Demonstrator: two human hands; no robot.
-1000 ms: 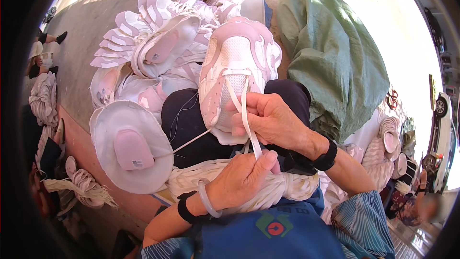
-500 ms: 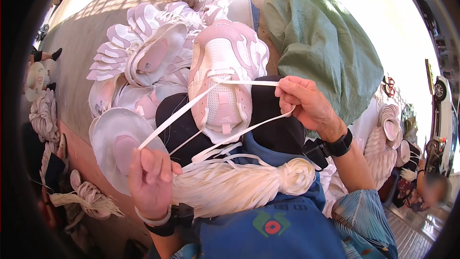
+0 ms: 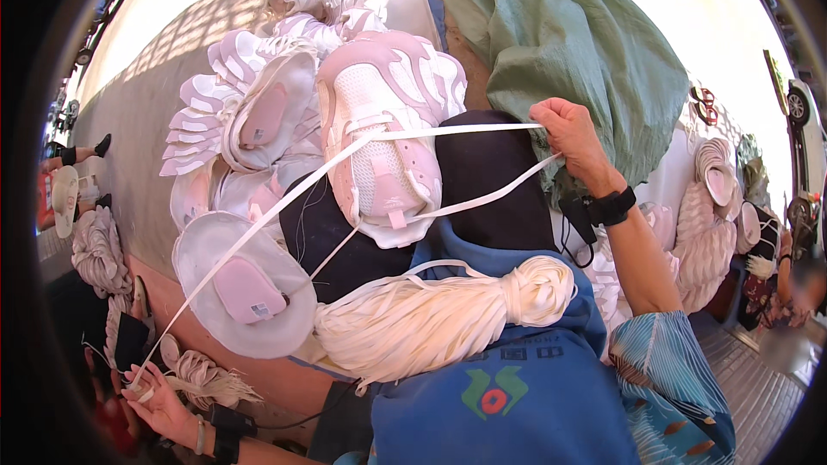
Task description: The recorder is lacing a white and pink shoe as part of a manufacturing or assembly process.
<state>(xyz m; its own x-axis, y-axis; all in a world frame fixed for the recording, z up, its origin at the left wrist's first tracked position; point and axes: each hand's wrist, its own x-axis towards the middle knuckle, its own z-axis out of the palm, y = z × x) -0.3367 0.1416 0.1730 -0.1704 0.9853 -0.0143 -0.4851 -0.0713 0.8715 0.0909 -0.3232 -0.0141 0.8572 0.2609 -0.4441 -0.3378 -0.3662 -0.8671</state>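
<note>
One pink-and-white sneaker (image 3: 388, 133) on lap, one white lace (image 3: 258, 228) threaded through it, one bundle of spare laces (image 3: 431, 319) below. Several more sneakers piled behind, perhaps five. Right hand (image 3: 573, 133) closed around lace ends, pulled right of shoe. Left hand (image 3: 159, 400) far lower left, fingers curled on other end, lace taut between.
</note>
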